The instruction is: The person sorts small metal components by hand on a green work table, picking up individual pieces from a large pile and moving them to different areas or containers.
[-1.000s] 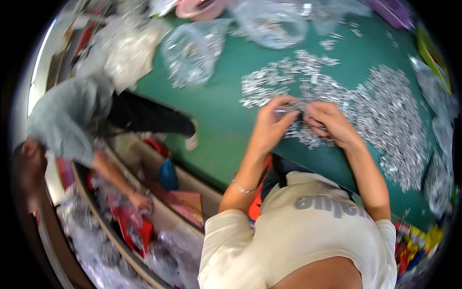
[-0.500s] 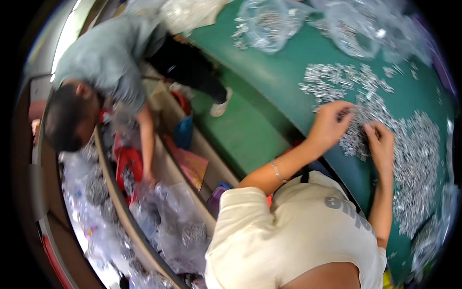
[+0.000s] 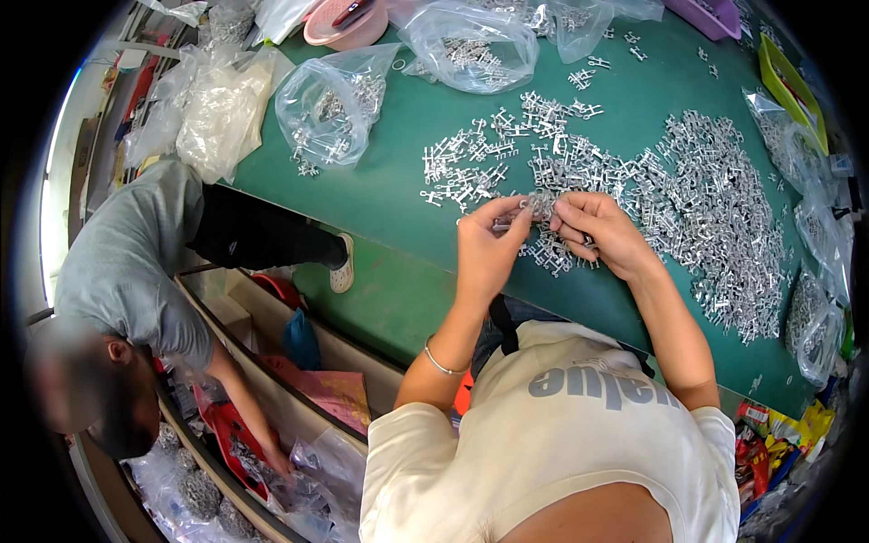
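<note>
My left hand (image 3: pixel 490 242) and my right hand (image 3: pixel 605 233) meet at the near side of the green table (image 3: pixel 412 195). Pinched between the fingertips of both are small silver metal pieces (image 3: pixel 541 204); their exact shape and number are hard to make out. A dark ring shows on a right finger. Under and beyond my hands spreads a large pile of similar silver metal pieces (image 3: pixel 724 217), reaching far to the right. A smaller loose group (image 3: pixel 466 163) lies just beyond my left hand.
Clear plastic bags of metal pieces (image 3: pixel 330 109) stand along the table's far side, near a pink basket (image 3: pixel 348 25). A yellow-green tray (image 3: pixel 792 95) and more bags line the right edge. At left, a person (image 3: pixel 136 262) bends over bins holding a red scoop-like container (image 3: pixel 226 425).
My hands, apart before, now meet at the fingertips over the pile. The view has swung, so the table appears further left. The other person still reaches into the bin.
</note>
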`<state>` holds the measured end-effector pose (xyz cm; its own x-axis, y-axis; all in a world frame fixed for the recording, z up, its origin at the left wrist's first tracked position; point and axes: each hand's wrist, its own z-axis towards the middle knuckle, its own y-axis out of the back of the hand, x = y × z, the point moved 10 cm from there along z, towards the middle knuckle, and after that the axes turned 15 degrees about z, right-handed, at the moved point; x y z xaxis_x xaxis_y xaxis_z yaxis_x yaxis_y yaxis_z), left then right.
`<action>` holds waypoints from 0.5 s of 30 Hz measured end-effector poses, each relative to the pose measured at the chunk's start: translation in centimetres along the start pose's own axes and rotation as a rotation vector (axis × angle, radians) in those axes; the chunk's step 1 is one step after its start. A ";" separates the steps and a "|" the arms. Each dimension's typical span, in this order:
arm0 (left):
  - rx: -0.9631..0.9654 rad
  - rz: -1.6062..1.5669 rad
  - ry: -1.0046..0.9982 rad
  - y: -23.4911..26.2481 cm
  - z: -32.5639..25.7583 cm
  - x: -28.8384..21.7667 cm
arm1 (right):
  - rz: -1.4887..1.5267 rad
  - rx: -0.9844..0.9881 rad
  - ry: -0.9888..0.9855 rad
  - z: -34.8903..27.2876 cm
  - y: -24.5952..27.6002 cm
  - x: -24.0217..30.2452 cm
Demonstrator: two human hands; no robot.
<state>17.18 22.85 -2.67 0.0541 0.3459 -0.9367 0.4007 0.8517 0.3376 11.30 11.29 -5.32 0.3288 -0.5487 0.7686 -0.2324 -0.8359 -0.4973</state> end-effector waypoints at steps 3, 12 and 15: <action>-0.118 0.237 -0.189 0.9 -0.7 -2.7 | -0.457 -0.122 0.346 -0.9 -0.5 3.1; 0.189 -0.314 0.209 -1.2 -0.1 1.6 | 0.163 -0.081 0.051 -0.4 1.3 1.2; 0.221 -0.334 0.231 -1.4 -0.3 2.0 | -0.161 -0.175 0.169 -0.5 0.9 2.4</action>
<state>16.41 22.44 -4.98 -0.3064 0.1673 -0.9371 0.5486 0.8355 -0.0302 11.39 9.23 -3.75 0.2209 -0.3865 0.8954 -0.3484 -0.8888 -0.2977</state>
